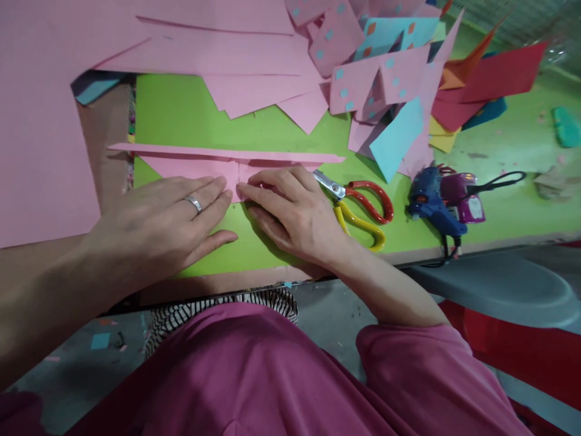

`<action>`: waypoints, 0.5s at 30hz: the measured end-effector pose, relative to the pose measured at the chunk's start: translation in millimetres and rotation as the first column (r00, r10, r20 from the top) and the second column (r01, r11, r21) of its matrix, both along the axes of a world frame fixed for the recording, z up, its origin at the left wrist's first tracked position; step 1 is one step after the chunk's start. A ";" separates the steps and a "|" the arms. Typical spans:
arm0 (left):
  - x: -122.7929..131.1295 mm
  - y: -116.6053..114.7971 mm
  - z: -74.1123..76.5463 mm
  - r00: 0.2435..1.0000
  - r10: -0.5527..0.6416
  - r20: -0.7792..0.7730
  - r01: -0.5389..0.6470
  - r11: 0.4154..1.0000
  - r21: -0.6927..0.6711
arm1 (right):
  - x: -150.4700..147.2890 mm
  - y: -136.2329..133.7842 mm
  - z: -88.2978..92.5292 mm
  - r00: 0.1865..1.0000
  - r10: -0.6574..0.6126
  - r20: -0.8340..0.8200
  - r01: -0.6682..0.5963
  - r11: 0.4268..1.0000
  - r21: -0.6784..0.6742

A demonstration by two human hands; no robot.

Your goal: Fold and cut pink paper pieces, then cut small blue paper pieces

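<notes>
A folded sheet of pink paper (190,165) lies on the green tabletop, its long far edge turned up in a narrow strip. My left hand (181,209), with a ring on one finger, rests flat on the paper, fingers stretched out and thumb apart. From the other side my right hand (293,209) presses on the paper with bent fingertips; its index fingertip is close to the left fingers. What lies under the right palm is hidden. Scissors (338,191) with one red and one yellow handle lie just right of my right hand, their blade tips hidden by it.
Large pink sheets (45,121) cover the left and far side. Pink folded pieces with blue squares (379,82) are heaped at the back right, near a light blue card (397,139) and red paper (499,79). A blue glue gun (431,200) lies right, above a grey stool (494,287).
</notes>
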State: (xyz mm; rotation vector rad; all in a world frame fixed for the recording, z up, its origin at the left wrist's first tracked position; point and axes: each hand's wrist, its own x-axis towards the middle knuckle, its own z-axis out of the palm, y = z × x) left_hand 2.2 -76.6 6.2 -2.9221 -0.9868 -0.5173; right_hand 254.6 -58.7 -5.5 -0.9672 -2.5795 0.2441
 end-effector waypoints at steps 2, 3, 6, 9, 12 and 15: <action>-0.1 0.4 -1.1 1.000 -0.006 -0.011 0.006 1.000 0.016 | -0.3 -0.4 -0.4 1.000 -0.001 -0.003 0.001 1.000 -0.001; -0.1 1.1 -1.7 1.000 -0.002 -0.011 0.002 1.000 0.014 | -0.5 -0.7 -0.7 1.000 -0.005 -0.004 0.005 1.000 -0.004; 0.2 4.8 -3.1 0.999 0.041 0.018 -0.041 0.999 -0.021 | -1.4 -1.4 -1.7 1.000 -0.018 -0.012 0.018 1.000 -0.002; 0.6 9.3 -3.7 0.994 0.100 0.043 -0.098 0.994 -0.045 | -1.6 -0.6 -2.2 0.999 -0.012 -0.031 0.012 1.000 0.001; 0.7 11.7 -3.6 0.991 0.126 0.033 -0.125 0.992 -0.036 | -1.0 2.3 -0.2 0.999 -0.028 -0.043 0.026 0.999 -0.043; 0.1 11.8 -3.4 0.992 0.128 0.016 -0.128 0.991 -0.035 | -1.0 5.9 3.7 0.998 -0.060 -0.018 0.058 0.995 -0.081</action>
